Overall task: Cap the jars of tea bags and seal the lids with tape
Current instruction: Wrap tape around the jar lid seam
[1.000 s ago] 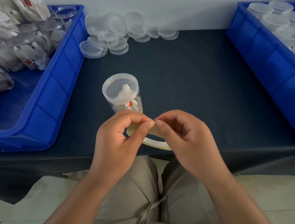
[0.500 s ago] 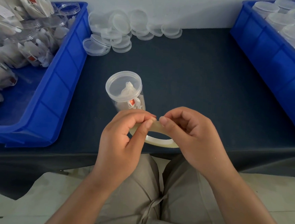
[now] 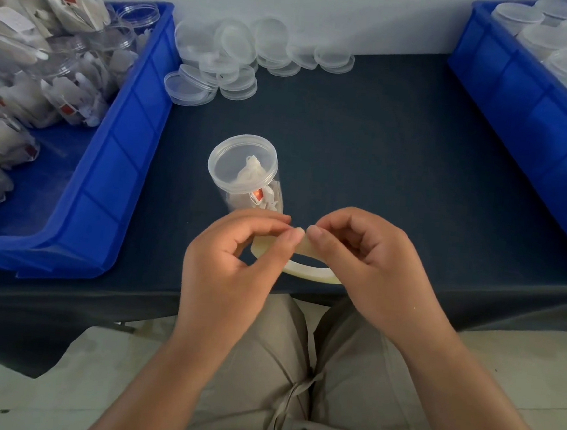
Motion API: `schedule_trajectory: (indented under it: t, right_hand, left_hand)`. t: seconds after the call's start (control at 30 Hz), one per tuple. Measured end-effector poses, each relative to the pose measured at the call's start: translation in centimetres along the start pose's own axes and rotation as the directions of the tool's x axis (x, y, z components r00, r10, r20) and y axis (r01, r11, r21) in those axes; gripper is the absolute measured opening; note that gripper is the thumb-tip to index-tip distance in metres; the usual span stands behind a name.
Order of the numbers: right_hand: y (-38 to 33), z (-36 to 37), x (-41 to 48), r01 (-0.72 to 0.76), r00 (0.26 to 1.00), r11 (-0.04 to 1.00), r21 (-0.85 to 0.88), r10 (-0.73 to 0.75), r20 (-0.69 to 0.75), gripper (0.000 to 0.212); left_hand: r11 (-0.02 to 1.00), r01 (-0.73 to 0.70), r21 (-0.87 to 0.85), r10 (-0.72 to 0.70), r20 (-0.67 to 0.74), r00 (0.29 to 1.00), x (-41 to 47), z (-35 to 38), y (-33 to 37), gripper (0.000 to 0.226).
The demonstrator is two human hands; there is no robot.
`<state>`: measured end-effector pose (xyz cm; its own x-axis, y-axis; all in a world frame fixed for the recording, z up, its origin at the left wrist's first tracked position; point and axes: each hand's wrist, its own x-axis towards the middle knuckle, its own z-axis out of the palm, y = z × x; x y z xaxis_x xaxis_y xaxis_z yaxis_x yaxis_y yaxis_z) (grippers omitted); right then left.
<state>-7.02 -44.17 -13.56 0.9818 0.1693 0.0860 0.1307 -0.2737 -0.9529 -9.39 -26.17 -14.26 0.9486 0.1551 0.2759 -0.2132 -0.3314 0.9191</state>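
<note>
Near the table's front edge, left hand (image 3: 231,261) and right hand (image 3: 369,265) pinch the tape roll (image 3: 308,267), picking at its end; behind stands the capped jar (image 3: 244,174), awaiting a freed strip.

The desk (image 3: 382,148), draped in a dark blue cloth, is standing against a pale wall, with the cloth hanging over its near edge. The left bin (image 3: 125,141), blue, is sitting along one side, and the right bin (image 3: 521,108), also blue, is sitting along the other, well apart. Between them, at the back by the wall, loose clear lids (image 3: 240,58) are lying in a heap just beside the left bin. A capped clear jar (image 3: 244,174) is standing upright towards the front. A tape roll (image 3: 314,274) is showing at the near edge; whether it is touching the cloth cannot be told.
</note>
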Motion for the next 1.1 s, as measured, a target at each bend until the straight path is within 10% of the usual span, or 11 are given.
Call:
schedule_trajectory:
  t: [0.27,0.67,1.1]
  right_hand:
    - [0.4,0.9,-0.4,-0.036,0.991,0.98,-0.194,0.059,0.117,0.058]
    - [0.0,3.5,-1.6,-0.008,0.999,0.967,-0.255,-0.004,-0.048,0.044]
    - [-0.6,3.2,-1.9,-0.007,0.986,0.97,-0.244,0.047,0.16,0.047]
  left_hand:
    - [0.993,0.083,0.082,-0.088,0.056,0.995,0.1,-1.4,0.6,0.006]
    - [0.853,-0.099,0.513,0.13,-0.025,0.991,-0.9,-2.4,2.3,0.012]
    - [0.955,0.07,0.287,-0.119,0.155,0.981,0.8,-4.1,1.6,0.012]
